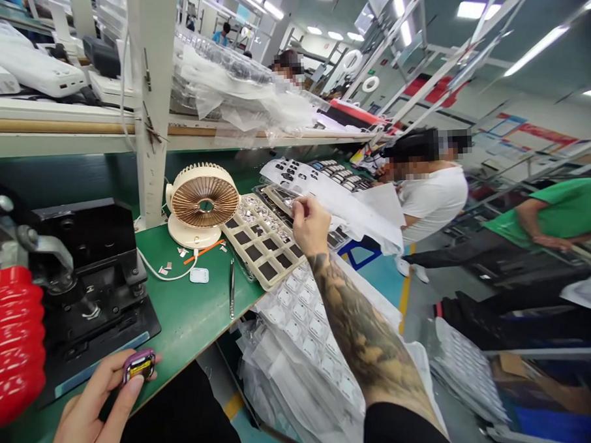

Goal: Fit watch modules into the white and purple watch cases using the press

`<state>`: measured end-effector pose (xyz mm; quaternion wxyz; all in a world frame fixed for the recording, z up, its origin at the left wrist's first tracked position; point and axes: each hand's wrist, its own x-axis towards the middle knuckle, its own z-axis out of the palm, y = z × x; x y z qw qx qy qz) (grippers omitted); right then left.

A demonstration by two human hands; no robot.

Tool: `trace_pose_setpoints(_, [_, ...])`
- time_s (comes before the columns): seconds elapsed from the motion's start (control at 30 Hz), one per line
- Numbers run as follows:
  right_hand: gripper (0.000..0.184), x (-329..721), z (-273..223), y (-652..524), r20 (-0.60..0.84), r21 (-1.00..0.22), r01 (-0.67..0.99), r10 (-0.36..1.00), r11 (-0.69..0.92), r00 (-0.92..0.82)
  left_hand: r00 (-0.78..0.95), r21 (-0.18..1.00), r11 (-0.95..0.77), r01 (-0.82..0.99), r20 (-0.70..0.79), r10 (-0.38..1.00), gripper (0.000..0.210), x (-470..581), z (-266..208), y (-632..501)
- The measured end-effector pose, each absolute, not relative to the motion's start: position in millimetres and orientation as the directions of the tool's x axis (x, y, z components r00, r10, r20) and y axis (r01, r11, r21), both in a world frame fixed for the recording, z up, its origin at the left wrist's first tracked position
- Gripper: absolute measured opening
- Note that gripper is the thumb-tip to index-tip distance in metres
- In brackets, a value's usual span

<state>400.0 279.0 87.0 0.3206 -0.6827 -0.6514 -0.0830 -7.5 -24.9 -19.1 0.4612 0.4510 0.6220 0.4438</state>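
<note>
My left hand (100, 403) grips a small purple-rimmed electronic device (139, 365) between thumb and fingers, its inside with a yellow part facing up. It is held just over the front edge of the green bench. My right hand (311, 224) is stretched out above the far right side of a beige compartment tray (272, 277), beside a dark tray (271, 200). Its thumb and fingertips are pinched together; whatever they hold, if anything, is too small to name. Some compartments hold small pale parts (261, 216), others show dark bottoms.
A cream fan (204, 202) stands behind metal tweezers (232, 289) and a small white piece (198, 275). At left is a black clamp fixture with a red handle (14, 345). Clear blister trays (300, 319) lie below my right forearm. Co-workers (434, 196) are at the right.
</note>
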Motion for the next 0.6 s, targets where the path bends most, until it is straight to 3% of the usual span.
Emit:
trace_pose_setpoints(0.07, [0.023, 353.4, 81.5, 233.0, 0.591, -0.308, 0.906, 0.805, 0.289, -0.055, -0.07, 0.974, 0.121, 0.192, -0.11, 0.992, 0.036, -11.9, -16.6, -23.2])
trace_pose_setpoints(0.13, [0.016, 302.3, 73.3, 186.3, 0.675, -0.172, 0.719, 0.612, 0.673, -0.412, 0.067, 0.978, 0.027, 0.207, -0.041, 0.997, 0.029, -15.8, -9.9, -20.5])
trace_pose_setpoints(0.23, [0.021, 232.2, 60.8, 134.8, 0.642, 0.036, 0.408, 0.291, 0.912, -0.709, 0.177, 0.985, -0.057, 0.164, 0.027, 0.984, 0.024, -19.5, 0.7, -15.4])
trace_pose_setpoints(0.33, [0.019, 182.8, 42.3, 112.2, 0.628, 0.014, 0.314, 0.236, 0.949, -0.742, 0.147, 0.989, -0.073, 0.128, 0.054, 0.988, 0.019, -21.5, 4.0, -12.2])
trace_pose_setpoints(0.47, [0.021, 156.8, 13.3, 104.0, 0.705, -0.223, 0.344, 0.395, 0.912, -0.589, 0.042, 0.998, -0.066, -0.015, 0.066, 0.997, 0.019, -21.5, 0.8, -12.6])
trace_pose_setpoints(0.6, [0.03, 161.2, 2.5, 99.6, 0.757, -0.186, 0.371, 0.373, 0.91, -0.536, 0.002, 0.995, -0.074, -0.068, 0.074, 0.997, 0.019, -20.1, -0.6, -12.8])
